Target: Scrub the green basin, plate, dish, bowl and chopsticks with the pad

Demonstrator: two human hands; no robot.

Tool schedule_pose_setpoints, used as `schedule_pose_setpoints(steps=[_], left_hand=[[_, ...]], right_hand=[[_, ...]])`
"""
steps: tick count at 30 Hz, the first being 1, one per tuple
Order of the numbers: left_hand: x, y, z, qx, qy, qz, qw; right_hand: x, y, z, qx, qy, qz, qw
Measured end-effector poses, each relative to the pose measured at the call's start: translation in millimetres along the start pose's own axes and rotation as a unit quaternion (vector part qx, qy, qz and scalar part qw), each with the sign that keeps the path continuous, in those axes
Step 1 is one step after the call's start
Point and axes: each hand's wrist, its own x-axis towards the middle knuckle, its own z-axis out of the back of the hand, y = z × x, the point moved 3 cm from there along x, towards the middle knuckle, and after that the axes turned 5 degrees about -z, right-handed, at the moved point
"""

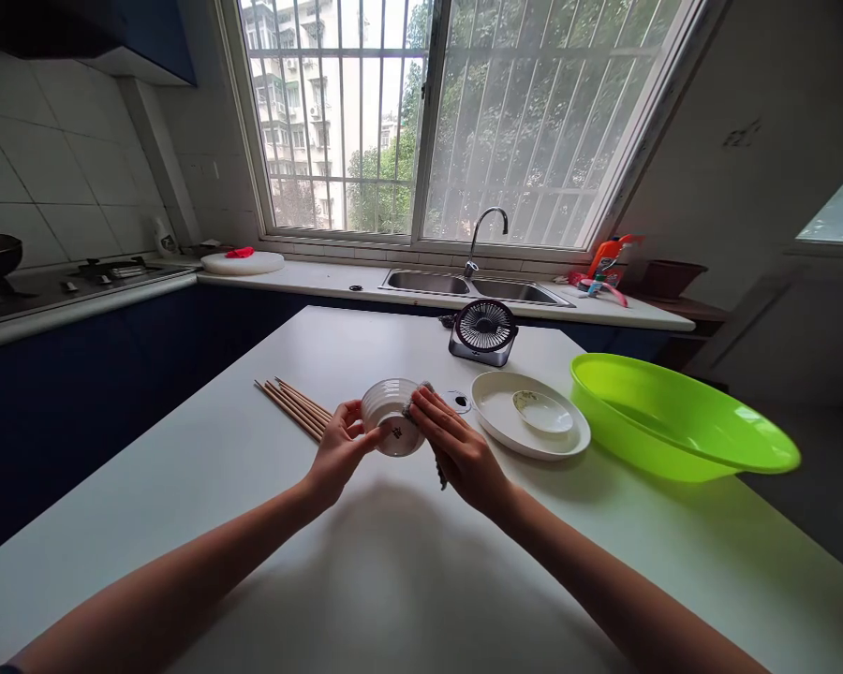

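Note:
A small white bowl [391,401] is tilted above the table with its base turned toward me. My left hand [338,454] is closed on its left side, the thumb against the base. My right hand [464,454] presses a grey cloth [408,410] to the bowl's right side; most of the cloth is hidden under the fingers, and a bit hangs below the palm. Behind my left hand lie several wooden chopsticks [293,407]. To the right of my right hand stands a white plate [488,421] with a smaller patterned dish [544,414] in it.
A bright green basin [674,449] stands on the table's right side. A small black fan [484,332] is at the far edge. Beyond are a double sink [428,283] with a faucet [472,245], a round white board [243,265] and a stove [77,285] at left.

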Motion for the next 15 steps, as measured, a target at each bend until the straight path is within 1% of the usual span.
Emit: schedule_pose_setpoints(steps=[2,5,11,13,15], left_hand=[[0,0,-1,-0.016,0.000,0.008,1.000],[-1,0,-1,-0.023,0.007,0.006,1.000],[-3,2,-1,-0.021,0.019,0.004,1.000],[-4,2,-1,-0.020,0.018,0.009,1.000],[-3,3,-1,-0.024,0.014,0.011,1.000]], right_hand=[[0,1,0,-0.007,0.011,0.020,1.000],[-1,-3,1,-0.001,0.011,0.017,1.000],[-5,-18,0,0.036,-0.043,-0.076,0.996],[-6,-18,-2,0.042,-0.049,-0.090,0.994],[-7,-15,-4,0.045,-0.049,-0.086,0.994]])
